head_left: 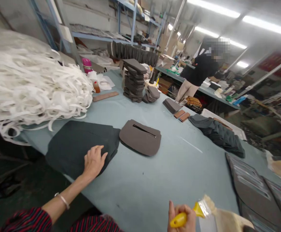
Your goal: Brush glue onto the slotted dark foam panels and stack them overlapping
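My left hand (94,161) lies with fingers spread on a stack of dark green-grey cut sheets (74,145) at the table's near left edge. Just right of that stack is a brown-grey panel (140,140) with rounded corners and a long slot near its top. At the bottom of the view my right hand (185,217) is closed round the yellow handle of a paintbrush (199,209). The brush's bristle end is at a cream-coloured, crusted container (229,220), partly cut off by the frame; whether the bristles touch it I cannot tell.
A heap of white strips (34,83) bulges over the left side of the table (174,170). Stacked grey pieces (133,80) stand at the back. Dark folded pieces (215,132) and slotted panels (254,187) lie right. Another person (198,71) stands beyond.
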A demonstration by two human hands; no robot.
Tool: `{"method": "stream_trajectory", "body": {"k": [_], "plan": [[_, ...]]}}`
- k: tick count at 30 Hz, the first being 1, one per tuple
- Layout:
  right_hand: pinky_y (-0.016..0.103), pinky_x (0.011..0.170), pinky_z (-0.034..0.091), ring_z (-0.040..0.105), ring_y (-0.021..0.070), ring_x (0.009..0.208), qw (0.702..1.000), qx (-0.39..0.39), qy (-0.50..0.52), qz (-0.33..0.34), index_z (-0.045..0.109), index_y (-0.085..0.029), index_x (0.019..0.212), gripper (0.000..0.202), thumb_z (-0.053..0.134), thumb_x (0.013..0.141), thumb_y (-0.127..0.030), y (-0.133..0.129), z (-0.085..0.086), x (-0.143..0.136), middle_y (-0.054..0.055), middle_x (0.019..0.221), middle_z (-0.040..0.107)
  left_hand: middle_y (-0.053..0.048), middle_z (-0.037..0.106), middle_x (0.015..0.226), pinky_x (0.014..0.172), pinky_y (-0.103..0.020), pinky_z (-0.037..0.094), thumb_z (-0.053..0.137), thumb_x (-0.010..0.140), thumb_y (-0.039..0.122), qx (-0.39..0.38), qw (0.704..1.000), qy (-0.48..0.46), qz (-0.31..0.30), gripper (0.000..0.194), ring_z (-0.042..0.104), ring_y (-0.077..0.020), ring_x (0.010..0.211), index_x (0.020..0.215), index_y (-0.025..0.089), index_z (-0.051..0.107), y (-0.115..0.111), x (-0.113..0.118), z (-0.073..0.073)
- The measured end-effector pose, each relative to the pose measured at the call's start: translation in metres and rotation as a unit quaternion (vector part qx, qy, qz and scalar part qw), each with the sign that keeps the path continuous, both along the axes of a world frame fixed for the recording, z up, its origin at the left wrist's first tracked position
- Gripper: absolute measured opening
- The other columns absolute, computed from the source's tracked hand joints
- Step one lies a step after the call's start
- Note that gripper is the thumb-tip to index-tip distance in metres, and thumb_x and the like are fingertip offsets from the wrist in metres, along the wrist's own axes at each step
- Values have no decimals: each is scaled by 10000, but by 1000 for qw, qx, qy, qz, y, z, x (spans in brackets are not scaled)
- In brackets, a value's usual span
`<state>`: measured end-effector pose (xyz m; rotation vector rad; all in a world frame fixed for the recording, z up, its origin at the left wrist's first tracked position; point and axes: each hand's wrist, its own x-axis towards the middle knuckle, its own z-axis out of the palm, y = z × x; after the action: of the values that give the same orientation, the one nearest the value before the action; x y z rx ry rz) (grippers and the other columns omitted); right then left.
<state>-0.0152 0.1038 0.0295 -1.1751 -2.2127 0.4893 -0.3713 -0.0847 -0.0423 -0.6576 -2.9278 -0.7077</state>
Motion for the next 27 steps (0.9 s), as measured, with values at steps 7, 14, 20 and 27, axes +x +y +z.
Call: {"method": "stream_trajectory", "body": {"k": [7, 14, 20, 27], "plan": [[196, 572, 443, 505, 94, 572, 963, -98, 246, -50, 399, -236, 826, 385, 635, 783, -537, -88, -27, -73, -62, 660, 479, -38, 654, 863, 722, -281, 391, 483, 814, 421, -35, 985, -130, -108, 248, 579, -193, 819, 855, 223, 627, -31, -82, -14], [201, 571, 429, 514, 100, 545, 966, -146, 200, -69, 435, -226, 777, 384, 648, 761, -544, -110, -46, -76, -55, 642, 522, -19, 687, 762, 698, -264, 434, 543, 672, 653, 93, 927, -330, -152, 482, 609, -204, 776, 775, 198, 661, -43, -110, -4], [191, 507, 368, 432, 88, 494, 986, -106, 131, -17, 429, -220, 723, 265, 596, 826, -398, -94, -45, -72, -73, 589, 439, 14, 602, 644, 582, -256, 429, 591, 619, 701, 141, 844, -472, -209, 544, 555, -167, 632, 756, 175, 618, -8, -26, 1], [201, 527, 342, 418, 94, 515, 980, -130, 122, -93, 439, -221, 749, 218, 545, 863, -372, -74, -29, -22, -65, 598, 441, 38, 537, 617, 588, -251, 390, 554, 717, 628, 116, 763, -521, -366, 459, 503, -134, 603, 723, 169, 561, 90, 123, -3]]}}
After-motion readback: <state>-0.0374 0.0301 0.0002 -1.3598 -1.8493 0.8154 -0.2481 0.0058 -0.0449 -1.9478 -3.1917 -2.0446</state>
